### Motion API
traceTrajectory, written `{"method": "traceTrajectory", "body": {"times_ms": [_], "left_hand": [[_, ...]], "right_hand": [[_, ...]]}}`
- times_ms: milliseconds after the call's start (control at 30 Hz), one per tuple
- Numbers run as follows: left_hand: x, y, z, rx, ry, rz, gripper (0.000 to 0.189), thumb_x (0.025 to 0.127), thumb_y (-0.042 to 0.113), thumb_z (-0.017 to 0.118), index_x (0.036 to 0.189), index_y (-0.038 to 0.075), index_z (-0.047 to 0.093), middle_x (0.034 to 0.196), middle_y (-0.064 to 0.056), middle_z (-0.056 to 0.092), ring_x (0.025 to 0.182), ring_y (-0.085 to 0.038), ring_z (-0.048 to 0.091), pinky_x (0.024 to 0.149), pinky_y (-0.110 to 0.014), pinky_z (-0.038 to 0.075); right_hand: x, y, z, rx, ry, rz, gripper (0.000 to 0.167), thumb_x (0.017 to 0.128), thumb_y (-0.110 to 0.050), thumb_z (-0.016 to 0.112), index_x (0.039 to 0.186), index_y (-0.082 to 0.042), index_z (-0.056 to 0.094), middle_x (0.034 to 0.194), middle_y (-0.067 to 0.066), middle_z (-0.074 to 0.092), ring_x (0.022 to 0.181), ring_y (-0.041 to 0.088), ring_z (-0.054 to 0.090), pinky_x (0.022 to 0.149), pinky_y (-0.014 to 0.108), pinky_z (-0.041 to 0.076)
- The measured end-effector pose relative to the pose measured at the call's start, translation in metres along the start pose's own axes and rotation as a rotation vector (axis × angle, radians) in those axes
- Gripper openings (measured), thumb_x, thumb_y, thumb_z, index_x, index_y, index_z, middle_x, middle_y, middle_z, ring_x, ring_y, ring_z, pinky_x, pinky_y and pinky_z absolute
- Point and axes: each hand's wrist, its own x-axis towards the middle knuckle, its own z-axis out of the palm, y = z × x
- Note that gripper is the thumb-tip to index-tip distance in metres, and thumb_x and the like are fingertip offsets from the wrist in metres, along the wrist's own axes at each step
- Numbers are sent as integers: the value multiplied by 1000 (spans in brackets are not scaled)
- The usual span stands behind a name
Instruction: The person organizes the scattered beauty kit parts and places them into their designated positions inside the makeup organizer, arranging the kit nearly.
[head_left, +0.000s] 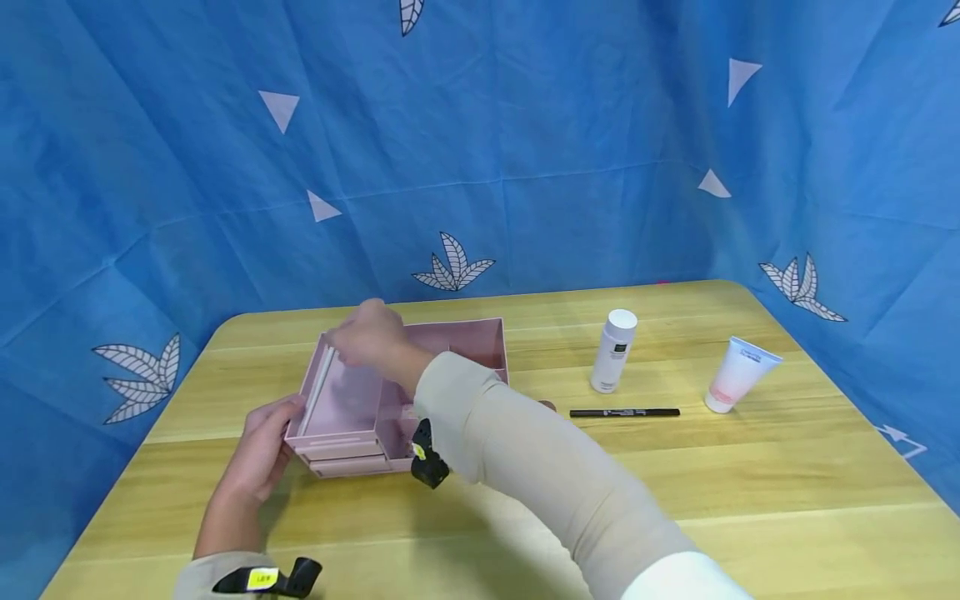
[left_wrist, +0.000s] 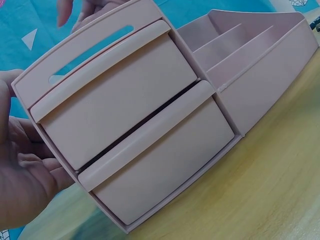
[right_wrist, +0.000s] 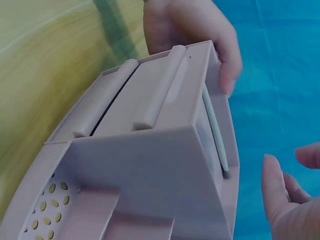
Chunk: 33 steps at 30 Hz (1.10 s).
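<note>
A pink desktop organizer (head_left: 352, 400) stands on the table, with two drawers (left_wrist: 135, 100) one above the other and open compartments (left_wrist: 235, 50) beside them. My left hand (head_left: 262, 442) holds its left front corner, the thumb over the rim in the right wrist view. A thin pale stick (right_wrist: 215, 130) with a darker end lies in the shallow top tray (head_left: 352, 408), along its left side. Over the tray's far left corner is my right hand (head_left: 371, 337). Its fingers (right_wrist: 275, 187) are apart and hold nothing in the right wrist view.
Right of the organizer stands a white bottle (head_left: 613, 352). A black pen-like stick (head_left: 625, 412) lies in front of it, and a white and pink tube (head_left: 738, 375) stands on its cap farther right. Part of a small brown thing (head_left: 548, 406) shows behind the right sleeve.
</note>
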Motion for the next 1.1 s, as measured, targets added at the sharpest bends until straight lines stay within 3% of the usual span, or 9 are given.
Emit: {"method": "traceTrajectory", "body": {"times_ms": [67, 167, 433, 533, 733, 967, 1100], "left_hand": [[0, -1, 0, 1, 0, -6, 24, 101, 20, 40, 94, 14, 63, 78, 4, 67, 69, -5, 63, 62, -20, 56], [-1, -3, 0, -6, 1, -10, 23, 101, 19, 40, 96, 10, 60, 77, 3, 67, 69, -6, 63, 62, -21, 56], [-2, -5, 0, 0, 12, -2, 24, 102, 22, 40, 98, 6, 58, 76, 2, 68, 68, -8, 64, 62, -22, 57], [-3, -5, -1, -7, 12, 7, 24, 102, 21, 40, 96, 9, 60, 76, 1, 68, 67, -8, 64, 61, -22, 57], [-2, -5, -2, -19, 9, 7, 25, 101, 20, 41, 92, 14, 64, 76, 1, 68, 67, -8, 64, 61, -23, 56], [0, -5, 0, -17, 11, 9, 25, 101, 20, 42, 92, 13, 64, 76, 1, 68, 68, -8, 65, 62, -22, 57], [0, -4, 0, -23, 9, 13, 25, 101, 19, 41, 92, 14, 64, 76, 1, 68, 69, -8, 65, 62, -22, 57]], "right_hand": [[-1, 4, -3, 51, -13, 27, 18, 82, -26, 73, 76, -10, 70, 66, -1, 67, 59, 10, 65, 66, 23, 55], [-3, 11, -8, 120, -43, 37, 17, 82, -22, 74, 91, -8, 71, 71, 1, 69, 63, 12, 66, 73, 26, 57], [-8, 31, -27, 243, -131, 11, 22, 85, -10, 66, 105, 2, 66, 91, 16, 71, 72, 16, 68, 64, 21, 58], [-9, 38, -37, 287, -156, -1, 25, 86, -9, 65, 108, 4, 63, 97, 18, 69, 73, 17, 68, 65, 21, 58], [-14, 55, -55, 340, -178, -9, 23, 87, -5, 63, 106, 8, 60, 91, 16, 67, 74, 18, 66, 74, 27, 59], [-26, 74, -76, 279, -174, -18, 17, 86, -6, 64, 100, 4, 65, 95, 15, 67, 85, 23, 67, 83, 33, 57], [-31, 85, -86, 303, -187, -31, 17, 87, -5, 62, 101, 5, 65, 99, 20, 67, 81, 19, 66, 81, 32, 57]]}}
